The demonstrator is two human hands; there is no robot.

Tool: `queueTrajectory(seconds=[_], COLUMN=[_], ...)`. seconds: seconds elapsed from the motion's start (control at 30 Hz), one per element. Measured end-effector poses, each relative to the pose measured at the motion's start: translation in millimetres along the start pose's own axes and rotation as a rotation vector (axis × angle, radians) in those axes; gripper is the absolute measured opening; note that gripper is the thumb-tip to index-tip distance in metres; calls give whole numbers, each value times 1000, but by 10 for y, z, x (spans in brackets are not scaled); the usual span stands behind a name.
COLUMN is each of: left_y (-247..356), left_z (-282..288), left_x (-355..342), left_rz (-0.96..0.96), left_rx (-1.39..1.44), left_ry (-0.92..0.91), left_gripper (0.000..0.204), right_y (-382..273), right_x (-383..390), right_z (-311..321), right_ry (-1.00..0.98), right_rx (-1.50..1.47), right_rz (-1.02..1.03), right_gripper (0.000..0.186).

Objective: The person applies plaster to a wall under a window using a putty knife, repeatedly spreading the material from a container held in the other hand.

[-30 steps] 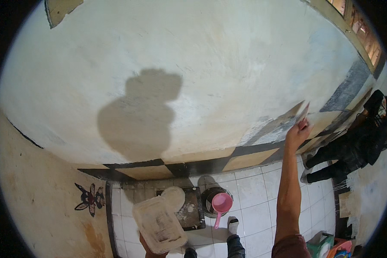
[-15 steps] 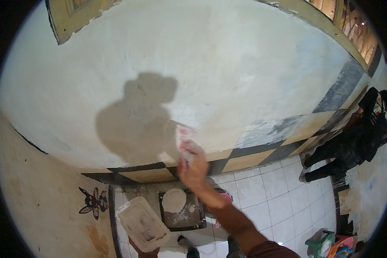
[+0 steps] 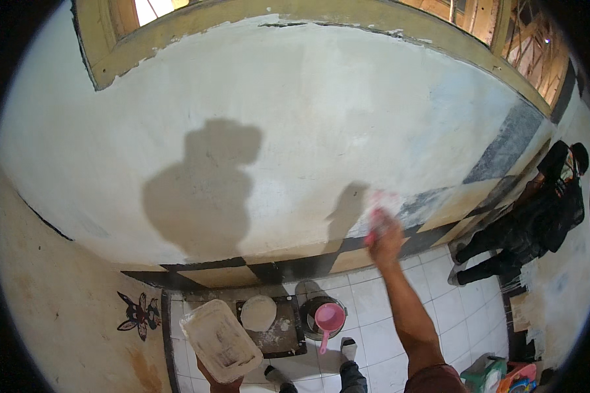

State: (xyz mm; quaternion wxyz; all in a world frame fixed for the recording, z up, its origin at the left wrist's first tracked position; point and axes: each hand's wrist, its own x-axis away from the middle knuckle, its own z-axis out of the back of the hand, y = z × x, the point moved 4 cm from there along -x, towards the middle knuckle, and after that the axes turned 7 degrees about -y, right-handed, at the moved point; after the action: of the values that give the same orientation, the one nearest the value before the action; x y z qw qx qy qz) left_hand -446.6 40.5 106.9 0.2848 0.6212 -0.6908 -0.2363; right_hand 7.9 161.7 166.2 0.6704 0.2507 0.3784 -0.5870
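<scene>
My right hand (image 3: pixel 387 241) is closed on a flat red-and-white scraper (image 3: pixel 376 219), smeared by motion, at the lower part of the pale wall (image 3: pixel 295 137). The scraper is over the edge of the whitish patch that covers some dark painted squares; whether it touches the wall I cannot tell. At the lower left, my left hand (image 3: pixel 217 382) supports a shallow rectangular tray (image 3: pixel 219 340) smeared with pale paste. Most of that hand's fingers are hidden beneath the tray.
On the tiled floor (image 3: pixel 387 308) stand a dark square board (image 3: pixel 288 327) with a pale round lump (image 3: pixel 258 313) and a bucket with a pink dipper (image 3: pixel 330 317). Another person (image 3: pixel 537 209) in dark clothes stands at right. Coloured plastic items (image 3: pixel 505 374) lie at lower right.
My right hand has swept the scraper rightward along the wall, away from my shadow. The view has shifted, showing more of the window frame above and the pink dipper below. The tray stays held.
</scene>
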Motion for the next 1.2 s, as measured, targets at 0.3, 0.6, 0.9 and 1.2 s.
queueTrajectory(seconds=[0.3, 0.6, 0.9, 1.2], left_y=[182, 203, 33, -339], left_z=[-233, -112, -776, -864], left_x=[66, 101, -38, -102], left_rz=[-122, -93, -276, -196], left_rx=[-575, -377, -1008, -741], left_ry=[-77, -73, -234, -164], left_gripper=[64, 65, 86, 86], right_y=[-753, -1038, 255, 719], right_x=[-1206, -1189, 263, -1220], right_z=[-352, 13, -122, 595], right_ry=[515, 168, -355, 91], right_rx=[-179, -250, 41, 157], right_rz=[-505, 32, 383, 211], right_gripper=[25, 29, 38, 40])
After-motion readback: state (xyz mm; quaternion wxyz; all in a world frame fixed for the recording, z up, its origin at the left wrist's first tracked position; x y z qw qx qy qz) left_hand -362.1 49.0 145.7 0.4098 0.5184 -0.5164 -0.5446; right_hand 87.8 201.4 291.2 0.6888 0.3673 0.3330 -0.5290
